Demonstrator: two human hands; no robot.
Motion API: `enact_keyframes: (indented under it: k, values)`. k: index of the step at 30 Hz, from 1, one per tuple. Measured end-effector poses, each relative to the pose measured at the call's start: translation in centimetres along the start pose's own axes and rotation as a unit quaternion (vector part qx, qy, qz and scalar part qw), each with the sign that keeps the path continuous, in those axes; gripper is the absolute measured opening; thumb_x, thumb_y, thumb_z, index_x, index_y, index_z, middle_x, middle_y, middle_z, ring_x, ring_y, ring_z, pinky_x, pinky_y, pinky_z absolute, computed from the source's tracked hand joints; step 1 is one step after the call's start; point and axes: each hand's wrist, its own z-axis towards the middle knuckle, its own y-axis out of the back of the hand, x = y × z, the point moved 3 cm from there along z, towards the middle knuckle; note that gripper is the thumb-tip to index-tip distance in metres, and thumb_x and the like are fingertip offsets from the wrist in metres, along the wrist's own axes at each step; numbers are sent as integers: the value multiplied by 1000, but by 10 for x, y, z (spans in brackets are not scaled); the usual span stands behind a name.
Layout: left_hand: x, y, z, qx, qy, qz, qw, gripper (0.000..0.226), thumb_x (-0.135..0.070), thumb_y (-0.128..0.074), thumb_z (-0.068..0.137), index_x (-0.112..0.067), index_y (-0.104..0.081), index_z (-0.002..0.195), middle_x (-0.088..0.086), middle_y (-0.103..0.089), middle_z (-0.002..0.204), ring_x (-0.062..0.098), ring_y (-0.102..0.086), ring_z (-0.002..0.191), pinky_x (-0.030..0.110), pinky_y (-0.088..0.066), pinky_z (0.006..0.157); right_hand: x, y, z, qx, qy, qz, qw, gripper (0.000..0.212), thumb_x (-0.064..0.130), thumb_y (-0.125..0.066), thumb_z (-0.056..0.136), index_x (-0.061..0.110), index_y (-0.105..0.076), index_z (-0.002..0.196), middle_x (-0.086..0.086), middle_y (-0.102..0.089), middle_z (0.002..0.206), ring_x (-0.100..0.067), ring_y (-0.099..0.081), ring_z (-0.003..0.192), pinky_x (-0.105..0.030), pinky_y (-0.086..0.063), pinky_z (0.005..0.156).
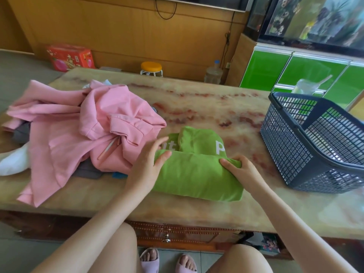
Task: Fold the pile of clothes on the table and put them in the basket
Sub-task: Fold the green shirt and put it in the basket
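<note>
A green garment with white letters lies partly folded at the middle of the table, its near part doubled over. My left hand rests on its left edge with straight fingers. My right hand grips the fold at its right edge, fingers curled round the cloth. A pile of clothes, topped by a pink hoodie, lies to the left, with grey and white pieces under it. A dark blue mesh basket stands at the right, with nothing visible inside.
The marble-patterned table has a drawer below its front edge. Behind it stand a yellow-topped stool, a water jug and a red box. A clear cup with a straw sits behind the basket.
</note>
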Motion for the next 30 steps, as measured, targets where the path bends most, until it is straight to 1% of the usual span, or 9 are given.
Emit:
enact_keyframes:
  k: [3,6,10,14,16,18,22,27,30]
  values:
    - [6,-16,-25,49,78,-70,993,61,-51,-45,84,-24,-39,139,-7,-36,138,0,-30,130,14,-20,106,-1,-17,-9,11,-15,81,997,50,47,-47,93,14,-37,129,-12,-51,130,-26,-51,114,-31,-39,91]
    - [15,-21,-22,57,92,-68,992,57,-52,-48,84,-30,-39,136,-6,-37,142,1,-33,128,18,-24,102,0,-29,-8,17,-35,118,992,51,43,-37,98,13,-25,137,-15,-41,140,-28,-44,124,-26,-30,89]
    - [19,-24,-14,71,80,-61,992,50,-38,-46,93,-29,-33,141,-3,-32,148,10,-27,137,23,-21,109,-2,-34,4,-24,-36,69,997,54,47,-38,97,16,-29,140,-10,-33,146,-28,-29,135,-36,-20,110]
    - [18,-27,-18,53,58,-72,994,36,-40,-49,93,-44,-37,127,-2,-23,144,-4,-23,133,25,-20,111,-1,-36,-1,-60,-12,60,996,79,65,-44,83,27,-17,147,-8,-20,151,-25,-15,139,-39,-10,113]
    - [21,-27,-17,64,51,-53,995,34,-59,-45,86,-50,-43,119,-5,-28,140,-13,-25,127,22,-23,105,0,-27,-13,-88,84,99,988,87,72,-40,69,41,-11,145,0,-10,154,-15,-7,142,-38,-6,116]
    - [24,-27,-16,70,44,-46,996,38,-66,-40,82,-50,-46,116,-5,-39,137,-1,-32,129,23,-28,103,1,-15,-30,-75,241,80,964,76,66,-45,76,49,-11,142,11,-2,156,-5,0,144,-29,-3,117]
    - [20,-25,-17,62,39,-42,996,33,-53,-44,89,-42,-49,120,-5,-41,138,8,-33,132,23,-28,102,-18,-8,-49,71,378,-133,914,98,74,-57,71,41,-7,148,12,1,158,-10,7,146,-36,-10,116]
    - [21,-16,-22,160,43,-60,984,74,-72,-57,68,-54,-27,133,-11,-1,154,-5,7,140,28,-8,114,-37,-14,-39,109,318,-142,931,117,41,-86,59,54,-4,142,24,11,154,-1,-1,144,-31,-28,112]
    - [26,-10,-28,197,-47,26,979,111,-59,-78,54,-55,-7,140,-16,16,152,-3,17,140,21,-5,113,-35,-11,-32,99,307,-136,937,109,52,-81,57,57,-12,140,28,-4,153,-2,-19,140,-34,-32,111]
